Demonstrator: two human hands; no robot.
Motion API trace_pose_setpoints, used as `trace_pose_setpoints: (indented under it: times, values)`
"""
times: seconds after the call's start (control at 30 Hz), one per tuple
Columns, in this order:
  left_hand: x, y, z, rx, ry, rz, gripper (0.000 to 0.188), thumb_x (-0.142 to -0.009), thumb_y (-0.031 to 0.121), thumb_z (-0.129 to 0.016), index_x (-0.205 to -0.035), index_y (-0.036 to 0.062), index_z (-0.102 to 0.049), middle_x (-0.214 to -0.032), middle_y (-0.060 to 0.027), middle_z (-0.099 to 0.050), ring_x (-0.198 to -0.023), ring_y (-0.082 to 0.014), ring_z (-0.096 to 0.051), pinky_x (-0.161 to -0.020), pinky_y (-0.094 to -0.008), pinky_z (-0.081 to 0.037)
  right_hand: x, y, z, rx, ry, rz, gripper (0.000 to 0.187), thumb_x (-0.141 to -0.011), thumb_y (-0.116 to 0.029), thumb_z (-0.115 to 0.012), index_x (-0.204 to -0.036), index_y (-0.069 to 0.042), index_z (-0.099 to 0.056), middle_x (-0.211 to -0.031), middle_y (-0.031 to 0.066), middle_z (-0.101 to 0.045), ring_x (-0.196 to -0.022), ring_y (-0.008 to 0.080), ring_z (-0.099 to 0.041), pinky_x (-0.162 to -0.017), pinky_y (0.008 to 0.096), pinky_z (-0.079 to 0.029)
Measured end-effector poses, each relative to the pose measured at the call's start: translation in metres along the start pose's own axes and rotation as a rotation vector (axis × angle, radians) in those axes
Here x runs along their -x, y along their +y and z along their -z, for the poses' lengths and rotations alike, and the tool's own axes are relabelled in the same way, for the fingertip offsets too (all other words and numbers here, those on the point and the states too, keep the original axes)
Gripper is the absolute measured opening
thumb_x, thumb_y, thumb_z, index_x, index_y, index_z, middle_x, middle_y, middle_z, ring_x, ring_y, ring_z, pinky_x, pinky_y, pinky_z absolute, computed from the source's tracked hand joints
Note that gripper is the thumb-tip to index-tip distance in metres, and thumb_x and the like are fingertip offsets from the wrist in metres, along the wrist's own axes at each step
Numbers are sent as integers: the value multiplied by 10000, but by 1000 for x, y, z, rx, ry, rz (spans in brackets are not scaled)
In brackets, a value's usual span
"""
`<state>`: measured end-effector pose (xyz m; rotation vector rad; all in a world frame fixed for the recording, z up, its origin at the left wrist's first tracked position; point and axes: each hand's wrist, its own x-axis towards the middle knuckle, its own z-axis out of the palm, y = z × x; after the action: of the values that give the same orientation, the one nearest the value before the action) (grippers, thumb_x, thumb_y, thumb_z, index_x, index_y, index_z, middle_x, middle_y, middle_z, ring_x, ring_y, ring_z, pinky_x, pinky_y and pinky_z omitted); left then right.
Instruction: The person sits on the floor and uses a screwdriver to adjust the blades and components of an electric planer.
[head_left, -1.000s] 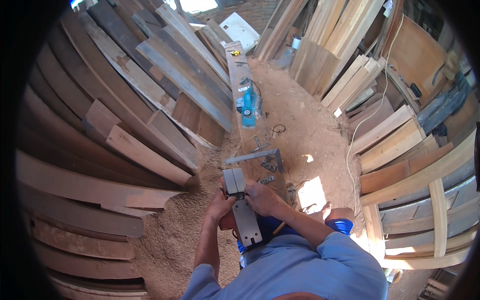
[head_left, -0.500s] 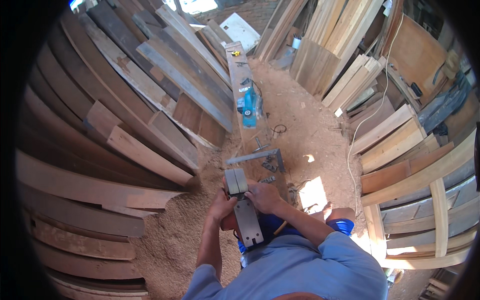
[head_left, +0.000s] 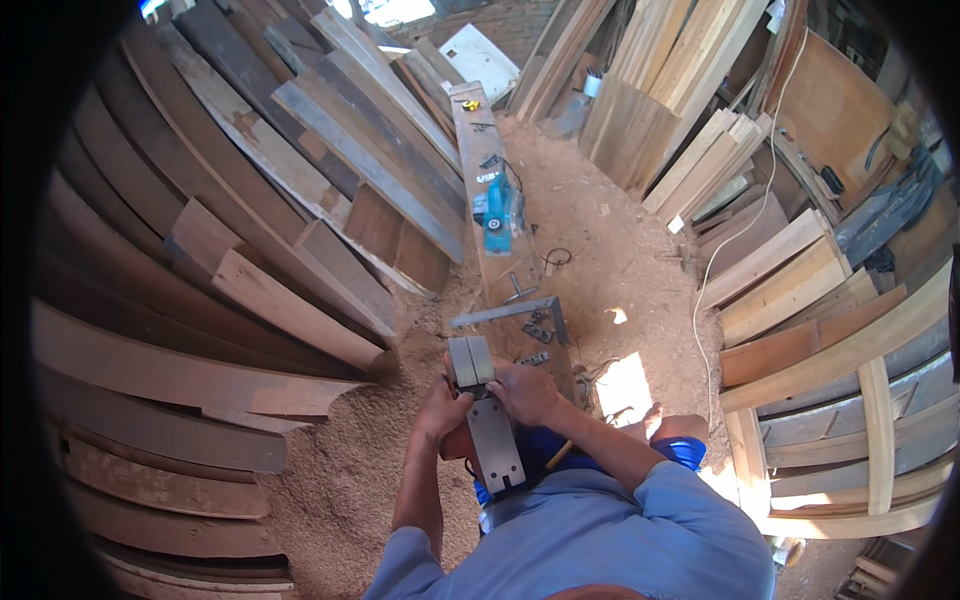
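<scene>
An electric hand planer (head_left: 497,442) lies sole up in my lap, its two grey metal plates showing and a reddish body at its side. My left hand (head_left: 438,410) closes round its left side, thumb on the gap between the plates. From the other side my right hand (head_left: 527,393) grips it, thumb and fingers pressed at the same gap. What lies under the fingers is too small to make out. Just beyond, a metal square (head_left: 508,312), a T-shaped wrench (head_left: 519,290) and small metal parts (head_left: 537,328) rest on a long narrow plank (head_left: 482,150).
Farther along the plank sit a teal electric planer (head_left: 497,222) and a small yellow tool (head_left: 470,105). Boards (head_left: 370,150) lean in rows on the left, and more timber (head_left: 785,290) on the right. Shavings (head_left: 350,480) cover the ground; a pale cord (head_left: 708,320) runs along the right.
Both hands stay on the planer at nearly the same place. The view has shifted only slightly.
</scene>
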<state>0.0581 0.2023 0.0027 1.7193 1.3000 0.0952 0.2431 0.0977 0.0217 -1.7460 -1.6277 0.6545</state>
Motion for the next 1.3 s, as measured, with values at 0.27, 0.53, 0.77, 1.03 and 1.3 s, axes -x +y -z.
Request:
trace_pose_setpoints:
  times: [0.27,0.53,0.77,1.03,1.3]
  values:
    - [-8,-20,-7,165,-26,-51,453,-860,105,-624,-1232,-88,-453,-1107,-132,-634,-983,-183,-612,-871,-309,-497,-1,6,-7,63,-55,-14,163,-889,-179,-613,-958,-32,-627,-954,159,-630,-987,346,-633,-828,444,-517]
    - [-6,-15,-3,118,-21,-40,450,-862,104,-622,-1247,-76,-474,-1087,-128,-650,-969,-184,-622,-868,-322,-502,-1,1,-4,50,26,39,200,-931,-226,-599,-968,-34,-640,-899,175,-658,-892,382,-665,-768,473,-528]
    - [13,18,2,26,21,-65,440,-812,182,-639,-1128,-102,-521,-979,-191,-654,-921,-269,-659,-811,-377,-519,-4,7,-3,133,-34,-2,189,-906,-208,-627,-953,-24,-635,-916,178,-656,-902,375,-663,-772,475,-526]
    - [-18,-34,-5,45,35,-99,447,-816,230,-651,-1107,-82,-517,-969,-171,-638,-911,-267,-639,-821,-393,-502,-1,10,-13,72,40,40,179,-910,-201,-622,-914,-22,-614,-895,159,-627,-911,363,-636,-800,448,-517]
    - [0,-9,-3,70,26,-58,512,-841,254,-644,-1213,-56,-477,-1056,-180,-648,-960,-280,-646,-865,-380,-500,-2,-9,8,159,-111,-85,160,-909,-193,-606,-931,-35,-627,-931,159,-623,-965,344,-631,-826,427,-516]
